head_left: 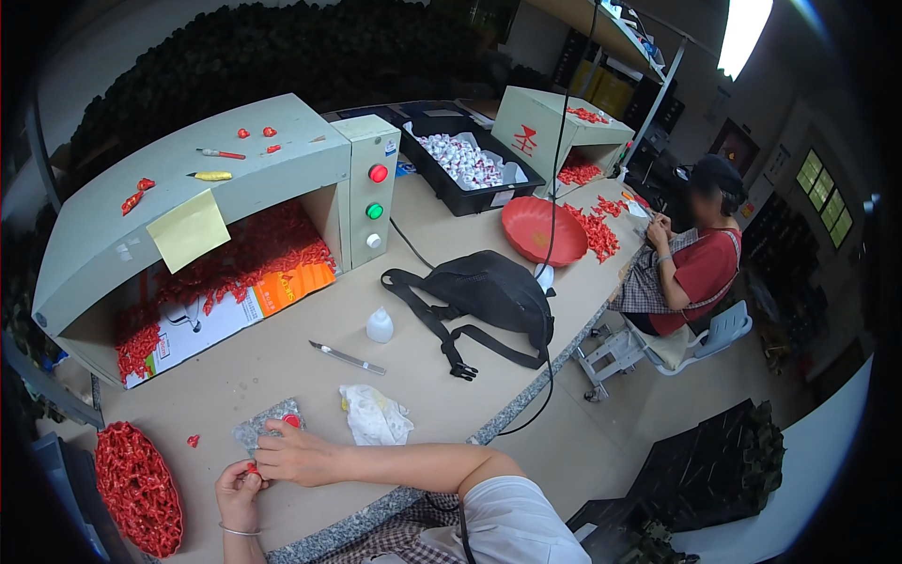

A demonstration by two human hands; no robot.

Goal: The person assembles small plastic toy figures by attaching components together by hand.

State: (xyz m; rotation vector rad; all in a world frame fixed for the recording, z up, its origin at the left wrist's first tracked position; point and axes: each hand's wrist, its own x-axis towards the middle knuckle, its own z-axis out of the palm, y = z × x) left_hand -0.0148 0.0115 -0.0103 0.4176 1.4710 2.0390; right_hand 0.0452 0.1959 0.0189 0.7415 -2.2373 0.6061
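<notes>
The desk (282, 357) runs wide under both hands. Up and left of them sits a big grey hood (188, 179), its hollow packed with red pieces. Farther right of the hands lies a black bag (493, 287), and beyond it a red bowl (543, 230) near a seated person (700, 258). Just left of the left hand, a red tray (136, 489) is heaped with red pieces. Right of the right hand lies a crumpled white bag (374, 415), with a knife (346, 357) and a small white bottle (380, 325) above it. Right hand (296, 454), fingers curled, rests on a grey pad (268, 428) with a red piece at its fingertips. Left hand (240, 489), just below, is pinched shut on a small red piece (252, 467).
</notes>
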